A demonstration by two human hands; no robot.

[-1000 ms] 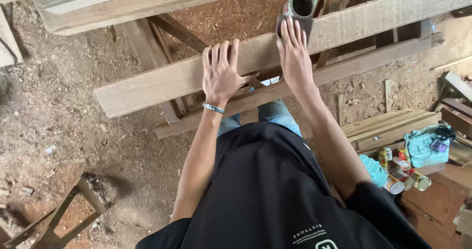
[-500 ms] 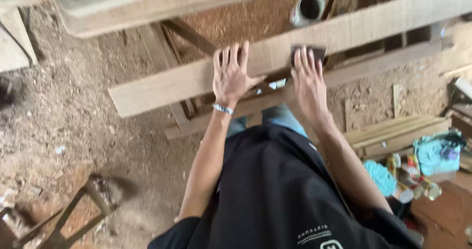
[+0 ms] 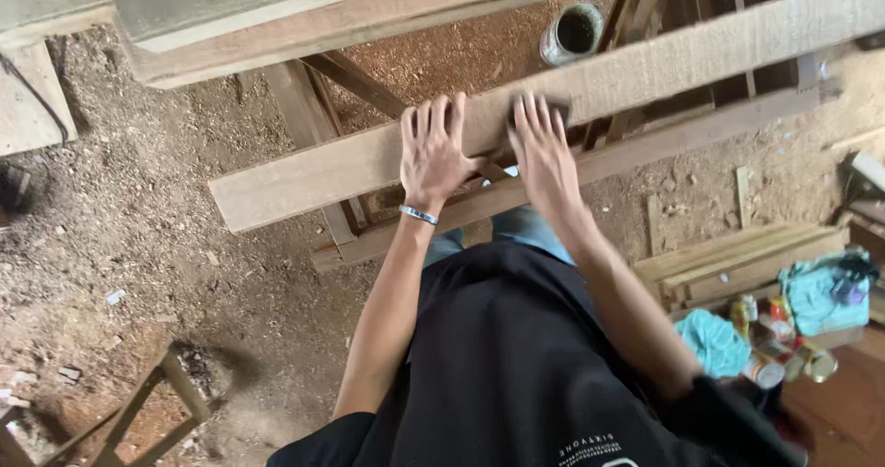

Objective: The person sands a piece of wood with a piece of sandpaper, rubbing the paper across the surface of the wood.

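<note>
A long pale plank point(image 3: 350, 167) lies slantwise across the wooden frame point(image 3: 636, 153) in front of me, its left end jutting past the frame's edge. Both my hands rest flat on it: my left hand point(image 3: 435, 149) with fingers spread, my right hand point(image 3: 542, 149) pressing a dark pad point(image 3: 560, 107) (only its far edge shows). Below is dirt floor point(image 3: 138, 236) strewn with sawdust and chips.

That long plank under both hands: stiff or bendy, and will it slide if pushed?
The plank is probably stiff: it looks thick and spans the wooden frame with no visible sag. Likely heavy to lift, being long. Its rough face should grip the left hand and right hand, so pushing probably slides it along the frame.
</note>
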